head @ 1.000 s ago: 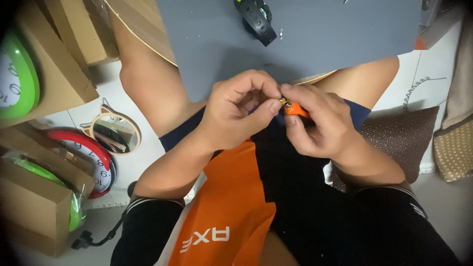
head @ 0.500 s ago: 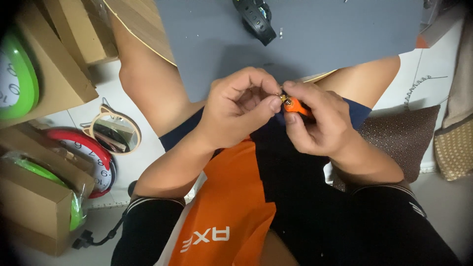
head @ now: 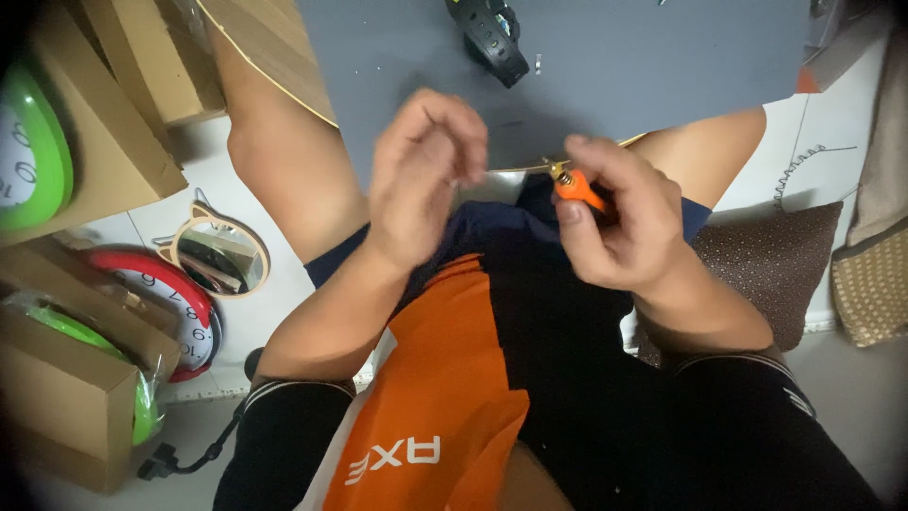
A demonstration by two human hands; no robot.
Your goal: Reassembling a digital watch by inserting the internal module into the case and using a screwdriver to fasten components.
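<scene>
My right hand [head: 619,222] grips a small orange-handled tool [head: 575,186] with a brass tip, held over my lap at the near edge of a grey table top [head: 615,66]. My left hand [head: 421,175] hovers just left of the tool, fingers loosely curled and blurred; whether anything sits between them I cannot tell. A black wristwatch [head: 492,38] lies on the grey top beyond both hands.
On the floor at the left stand cardboard boxes [head: 57,416], a green wall clock [head: 28,151], a red wall clock [head: 165,303] and a small round mirror [head: 213,255]. A brown cushion [head: 766,260] lies at the right. A black cable [head: 184,459] runs by my knee.
My left hand has let go of the tool's tip and pulled away to the left and up. My right hand still holds the orange tool, shifted slightly up.
</scene>
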